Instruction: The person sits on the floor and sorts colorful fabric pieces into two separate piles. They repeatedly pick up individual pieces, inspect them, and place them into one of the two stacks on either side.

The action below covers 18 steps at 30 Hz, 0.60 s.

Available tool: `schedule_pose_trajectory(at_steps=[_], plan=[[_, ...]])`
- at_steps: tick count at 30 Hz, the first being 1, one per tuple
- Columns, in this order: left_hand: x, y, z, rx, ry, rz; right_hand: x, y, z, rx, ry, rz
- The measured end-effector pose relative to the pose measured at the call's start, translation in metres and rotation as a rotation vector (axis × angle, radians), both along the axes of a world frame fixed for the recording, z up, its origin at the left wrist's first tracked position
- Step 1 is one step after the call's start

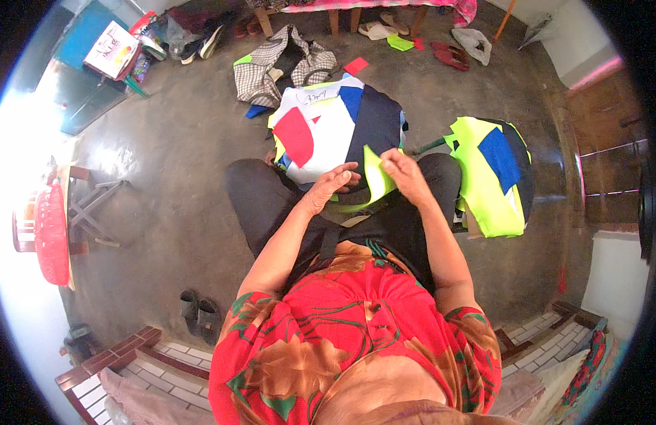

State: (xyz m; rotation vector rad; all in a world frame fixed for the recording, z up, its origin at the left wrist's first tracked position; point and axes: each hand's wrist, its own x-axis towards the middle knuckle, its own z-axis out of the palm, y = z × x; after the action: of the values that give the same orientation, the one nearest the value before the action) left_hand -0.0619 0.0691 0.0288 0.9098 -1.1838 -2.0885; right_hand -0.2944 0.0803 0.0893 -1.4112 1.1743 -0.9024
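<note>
I sit with a neon yellow-green fabric piece across my lap. My right hand pinches its upper edge. My left hand rests on the cloth just to the left, fingers curled over it. In front of my knees lies a pile of cut fabric pieces in white, red, navy and blue. A second stack of neon yellow and blue fabric sits to my right.
A checkered bag lies on the concrete floor beyond the pile. Sandals and shoes sit near a brick step at lower left. A red basket on a stool stands at far left. Several slippers lie under a bench at the top.
</note>
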Motion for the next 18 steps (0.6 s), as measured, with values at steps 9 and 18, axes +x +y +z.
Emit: schedule_pose_trajectory(at_steps=[9, 18], plan=[[0.001, 0.000, 0.005, 0.088, 0.092, 0.006, 0.023, 0.011, -0.038, 0.031, 0.037, 0.116], [-0.004, -0.002, -0.018, 0.027, -0.053, 0.106, 0.030, 0.006, -0.046, -0.027, 0.154, 0.026]])
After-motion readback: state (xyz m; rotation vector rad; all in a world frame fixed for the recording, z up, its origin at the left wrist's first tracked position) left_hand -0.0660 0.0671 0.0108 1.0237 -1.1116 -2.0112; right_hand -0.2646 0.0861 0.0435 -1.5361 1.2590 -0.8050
